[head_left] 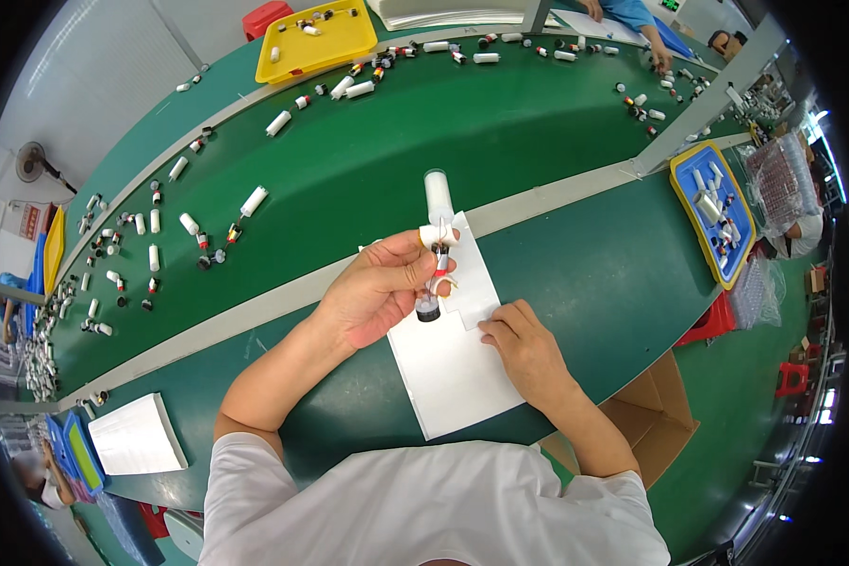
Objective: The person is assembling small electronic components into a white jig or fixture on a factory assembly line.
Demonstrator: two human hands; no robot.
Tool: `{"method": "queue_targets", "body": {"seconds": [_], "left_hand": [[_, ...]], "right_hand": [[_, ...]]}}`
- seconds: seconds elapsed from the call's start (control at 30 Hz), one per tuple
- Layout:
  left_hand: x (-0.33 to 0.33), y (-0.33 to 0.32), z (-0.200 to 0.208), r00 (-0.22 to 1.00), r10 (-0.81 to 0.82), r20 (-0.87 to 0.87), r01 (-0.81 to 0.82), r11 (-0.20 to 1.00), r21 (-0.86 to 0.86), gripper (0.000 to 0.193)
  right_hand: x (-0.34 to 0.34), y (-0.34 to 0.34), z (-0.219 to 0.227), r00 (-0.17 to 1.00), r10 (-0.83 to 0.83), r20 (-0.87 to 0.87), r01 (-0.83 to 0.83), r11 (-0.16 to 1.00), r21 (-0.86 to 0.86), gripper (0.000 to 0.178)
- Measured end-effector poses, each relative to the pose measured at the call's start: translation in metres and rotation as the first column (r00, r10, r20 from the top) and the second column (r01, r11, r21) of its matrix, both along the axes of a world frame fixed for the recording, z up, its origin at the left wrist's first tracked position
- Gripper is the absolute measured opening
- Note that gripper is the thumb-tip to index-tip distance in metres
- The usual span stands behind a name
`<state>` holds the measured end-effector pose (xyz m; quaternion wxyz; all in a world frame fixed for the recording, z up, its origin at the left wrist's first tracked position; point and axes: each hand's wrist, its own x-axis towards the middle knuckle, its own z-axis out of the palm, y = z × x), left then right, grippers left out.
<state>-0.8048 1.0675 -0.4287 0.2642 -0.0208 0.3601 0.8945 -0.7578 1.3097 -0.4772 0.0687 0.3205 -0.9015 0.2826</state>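
Green bench [594,250] — hands [382,288], wired part [441,258]

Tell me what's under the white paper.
Green tabletop and a pale strip show around the paper; what lies directly beneath it is covered.

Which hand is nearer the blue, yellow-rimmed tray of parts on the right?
Right. The right hand is below and left of the tray, at the edge of the white paper; the left hand is farther left, holding wired parts.

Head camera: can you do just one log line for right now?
left hand: holds small wired assembly | right hand: at right edge of white paper | white paper: on green table
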Motion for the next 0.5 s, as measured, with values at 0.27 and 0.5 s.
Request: {"method": "queue_targets", "body": {"seconds": [0.27,0.5], "left_hand": [[0.0,0.012,-0.008,0.996,-0.091,-0.025,0.091,0.995,0.025,0.032],[0.002,0.029,-0.007,0.992,-0.128,0.004,0.128,0.986,-0.104,0.032]], "right_hand": [[-0.003,0.014,-0.001,0.995,-0.028,0.095,0.028,1.0,0.01,0.015],[0.002,0.037,-0.017,0.881,-0.259,0.395,0.407,0.842,-0.355,0.011]]}}
